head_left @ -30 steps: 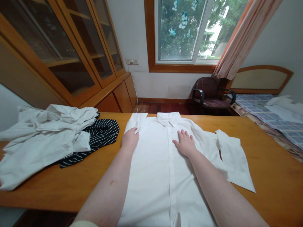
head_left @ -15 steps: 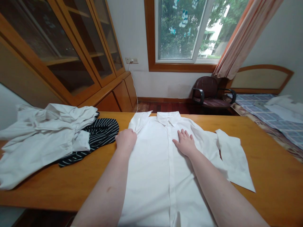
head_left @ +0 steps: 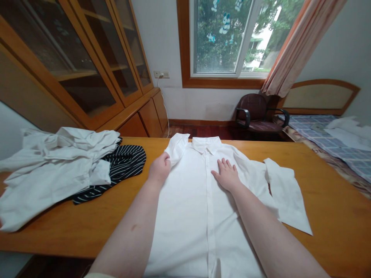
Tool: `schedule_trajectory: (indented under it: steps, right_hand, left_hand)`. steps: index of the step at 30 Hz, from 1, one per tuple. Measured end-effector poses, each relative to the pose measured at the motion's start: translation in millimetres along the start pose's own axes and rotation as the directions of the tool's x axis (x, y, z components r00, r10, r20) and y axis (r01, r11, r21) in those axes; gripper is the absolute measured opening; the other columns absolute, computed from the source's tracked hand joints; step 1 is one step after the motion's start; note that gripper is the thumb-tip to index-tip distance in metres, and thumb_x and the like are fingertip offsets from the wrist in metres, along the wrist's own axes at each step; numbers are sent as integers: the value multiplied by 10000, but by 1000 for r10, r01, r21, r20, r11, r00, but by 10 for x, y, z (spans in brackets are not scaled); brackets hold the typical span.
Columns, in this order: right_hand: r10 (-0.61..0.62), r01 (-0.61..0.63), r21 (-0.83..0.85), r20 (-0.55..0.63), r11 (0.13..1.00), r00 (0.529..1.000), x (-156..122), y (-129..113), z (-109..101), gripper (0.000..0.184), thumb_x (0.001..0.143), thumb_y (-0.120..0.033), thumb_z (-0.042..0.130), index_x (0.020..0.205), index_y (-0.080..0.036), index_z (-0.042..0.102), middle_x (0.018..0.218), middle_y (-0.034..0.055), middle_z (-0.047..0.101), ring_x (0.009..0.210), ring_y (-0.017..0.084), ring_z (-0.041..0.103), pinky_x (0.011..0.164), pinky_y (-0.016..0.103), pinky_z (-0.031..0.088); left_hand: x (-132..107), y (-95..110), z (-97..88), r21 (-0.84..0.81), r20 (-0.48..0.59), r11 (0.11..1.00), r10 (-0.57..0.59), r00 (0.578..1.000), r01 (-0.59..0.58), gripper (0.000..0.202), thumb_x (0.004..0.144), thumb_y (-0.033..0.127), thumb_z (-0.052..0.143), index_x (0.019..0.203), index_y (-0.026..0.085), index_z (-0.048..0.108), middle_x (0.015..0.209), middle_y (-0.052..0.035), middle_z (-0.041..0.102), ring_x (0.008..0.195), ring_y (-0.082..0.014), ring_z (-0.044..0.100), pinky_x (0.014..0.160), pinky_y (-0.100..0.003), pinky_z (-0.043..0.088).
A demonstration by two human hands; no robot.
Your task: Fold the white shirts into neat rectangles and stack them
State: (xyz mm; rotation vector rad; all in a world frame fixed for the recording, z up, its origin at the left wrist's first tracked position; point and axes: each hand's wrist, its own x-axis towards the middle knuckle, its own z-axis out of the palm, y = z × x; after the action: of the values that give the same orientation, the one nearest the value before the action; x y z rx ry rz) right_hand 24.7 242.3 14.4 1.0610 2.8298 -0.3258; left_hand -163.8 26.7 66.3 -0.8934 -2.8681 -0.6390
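A white button-up shirt (head_left: 199,216) lies face up on the wooden table (head_left: 333,200), collar (head_left: 206,144) at the far edge. My left hand (head_left: 159,168) pinches the shirt's left short sleeve (head_left: 177,147) and holds it lifted and folded inward toward the collar. My right hand (head_left: 227,175) lies flat with fingers spread on the shirt's chest, right of the button placket. The right sleeve (head_left: 285,197) lies spread out on the table.
A heap of white clothes (head_left: 55,170) and a black striped garment (head_left: 121,164) lie on the table's left. A glass-door cabinet (head_left: 81,65) stands at the left. Behind the table are a dark armchair (head_left: 256,114), a window and a bed (head_left: 333,143).
My left hand closed on the left sleeve and drew it up and inward toward the collar. My right hand stayed flat on the chest.
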Motion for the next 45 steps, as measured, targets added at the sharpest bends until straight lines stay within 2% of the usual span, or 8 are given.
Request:
schedule_trajectory:
  steps: [7,14,19,25,28,33,41,45]
  right_hand:
    - [-6,6,-2,-19,1000,1000,4,11,20,729,895,-570,293,1490,-160,200,1565,81,124,1427,256,70,1120,478,59]
    - [-4,4,-19,-1,1000,1000,-5,8,-3,728,900,-569,277,1493,-157,188,1567,88,110,1428,255,58,1120,476,53]
    - [-7,7,0,-24,1000,1000,13,24,30,735,890,-579,298,1487,-160,211,1564,81,127,1426,260,79,1120,482,60]
    - [-7,7,0,-18,1000,1000,6,18,13,732,893,-577,291,1487,-157,212,1563,83,131,1425,258,82,1120,472,55]
    - [-8,8,4,-16,1000,1000,1,15,3,735,892,-577,296,1489,-157,206,1565,84,124,1426,260,74,1120,475,55]
    - [-11,11,-10,-23,1000,1000,-3,6,2,730,897,-574,290,1488,-155,204,1564,92,125,1425,264,79,1117,476,61]
    - [-5,5,-17,-13,1000,1000,8,5,10,730,896,-573,291,1490,-160,196,1567,85,110,1426,260,71,1120,477,57]
    - [-7,7,5,-36,1000,999,15,19,28,729,892,-576,305,1484,-160,219,1565,83,122,1425,264,75,1118,483,63]
  left_hand:
    - [24,-63,104,35,245,998,-50,968,43,530,770,632,493,1127,264,628,1057,-84,691,943,-277,631,726,-315,441]
    - [40,-68,173,116,306,993,-2,952,-36,361,791,362,519,1101,267,676,1134,-79,676,1028,-278,610,816,-328,449]
    - [62,-74,112,93,-12,993,-75,997,76,325,858,270,396,1015,192,669,997,-119,675,938,-257,607,824,-346,453]
    - [44,-184,8,-140,-490,990,-90,867,24,284,865,178,333,914,175,612,1072,-116,583,1092,-209,519,978,-319,402]
    - [30,-186,4,-209,-361,969,48,931,-131,309,877,221,320,813,193,621,1023,-75,625,1021,-188,563,911,-293,434]
    - [-7,-35,46,-63,208,997,64,976,-51,538,886,538,314,594,205,619,617,-56,621,679,-207,607,621,-297,411]
    - [31,4,166,77,188,995,-78,979,64,530,774,606,495,1152,251,605,991,-89,705,887,-263,639,664,-297,410]
    - [62,-33,236,144,289,989,-9,957,-34,329,790,425,519,1036,258,658,986,-85,709,928,-271,637,700,-306,429]
